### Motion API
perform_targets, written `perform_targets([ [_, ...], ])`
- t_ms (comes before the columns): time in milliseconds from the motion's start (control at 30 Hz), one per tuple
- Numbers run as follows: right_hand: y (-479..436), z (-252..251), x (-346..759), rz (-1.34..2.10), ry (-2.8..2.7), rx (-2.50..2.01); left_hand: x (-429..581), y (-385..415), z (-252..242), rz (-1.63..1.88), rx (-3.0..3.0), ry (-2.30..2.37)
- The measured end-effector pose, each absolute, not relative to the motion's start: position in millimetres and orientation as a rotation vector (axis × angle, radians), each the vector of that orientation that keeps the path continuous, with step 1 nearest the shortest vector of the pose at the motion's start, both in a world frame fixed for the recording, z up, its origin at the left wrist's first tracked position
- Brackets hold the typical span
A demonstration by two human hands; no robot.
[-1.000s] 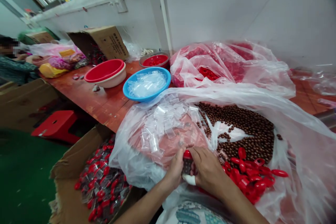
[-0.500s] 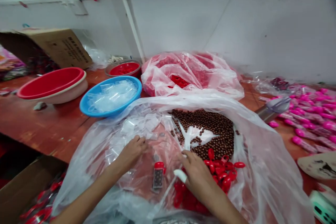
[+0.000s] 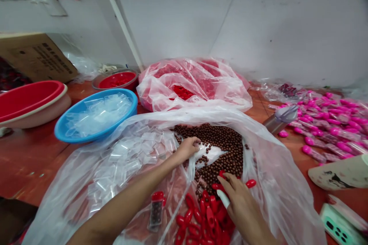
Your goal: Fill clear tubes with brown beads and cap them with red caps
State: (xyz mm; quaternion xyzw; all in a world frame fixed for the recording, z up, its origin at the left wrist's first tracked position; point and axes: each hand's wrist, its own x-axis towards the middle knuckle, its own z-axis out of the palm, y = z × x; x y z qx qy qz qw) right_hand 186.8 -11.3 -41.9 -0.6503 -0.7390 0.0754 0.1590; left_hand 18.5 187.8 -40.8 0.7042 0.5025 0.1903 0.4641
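Observation:
My left hand is over the edge of the dark brown beads, beside a bare white patch of plastic. Its fingers are curled together; whatever they pinch, if anything, is hidden. My right hand, its thumb wrapped in white, reaches over the pile of red plastic caps. Its fingers are bent but apart from the thumb, touching the caps. Left of the caps lies a small clear case with a red top, with dark beads inside. Clear empty cases are heaped at the left on the plastic sheet.
A blue basin of clear pieces and a red basin stand at the left. Behind is a pink-white plastic bag with red pieces. Pink-capped tubes, a patterned cup and a phone lie at the right.
My left hand has moved right, from beside the clear cases to the beads. My right hand has shifted right over the red caps. The view has turned slightly to the right.

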Motion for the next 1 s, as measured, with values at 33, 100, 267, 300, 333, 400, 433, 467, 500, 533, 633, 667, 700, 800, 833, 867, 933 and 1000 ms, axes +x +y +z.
perform_targets([
  [33,-15,-43,190,0.237,-2.106,-1.824,26,195,-46,0.463,1.709,1.242],
  [100,-21,-47,199,0.254,-2.075,-1.763,38,206,-52,0.466,1.666,1.253],
  [267,-27,-55,214,0.208,-2.001,-1.647,68,214,-60,0.54,1.6,1.218],
  [300,-27,-56,215,0.21,-1.991,-1.636,74,214,-61,0.562,1.59,1.202],
  [333,-27,-56,215,0.218,-1.984,-1.625,80,213,-62,0.586,1.58,1.184],
  [400,-26,-56,215,0.237,-1.962,-1.609,89,209,-63,0.638,1.561,1.151],
  [433,-26,-56,214,0.245,-1.951,-1.598,92,208,-63,0.666,1.55,1.138],
  [467,-25,-56,213,0.253,-1.941,-1.589,95,206,-64,0.692,1.538,1.125],
  [500,-25,-57,213,0.259,-1.928,-1.588,97,204,-65,0.714,1.524,1.113],
  [533,-25,-57,213,0.264,-1.916,-1.594,98,202,-65,0.732,1.509,1.098],
  [633,-25,-58,214,0.28,-1.904,-1.629,100,197,-66,0.758,1.454,1.042],
  [667,-25,-58,215,0.278,-1.91,-1.638,100,196,-67,0.762,1.433,1.023],
  [700,-25,-58,216,0.273,-1.921,-1.639,99,195,-66,0.765,1.413,1.008],
  [800,-26,-57,220,0.249,-1.963,-1.638,97,190,-65,0.771,1.349,0.983],
  [833,-26,-57,221,0.245,-1.969,-1.647,96,188,-65,0.772,1.326,0.98],
  [867,-27,-57,222,0.243,-1.969,-1.66,94,186,-63,0.773,1.3,0.98],
  [933,-28,-56,222,0.247,-1.963,-1.69,90,180,-60,0.773,1.244,0.98],
  [1000,-29,-56,221,0.255,-1.963,-1.698,85,172,-54,0.77,1.187,0.981],
])
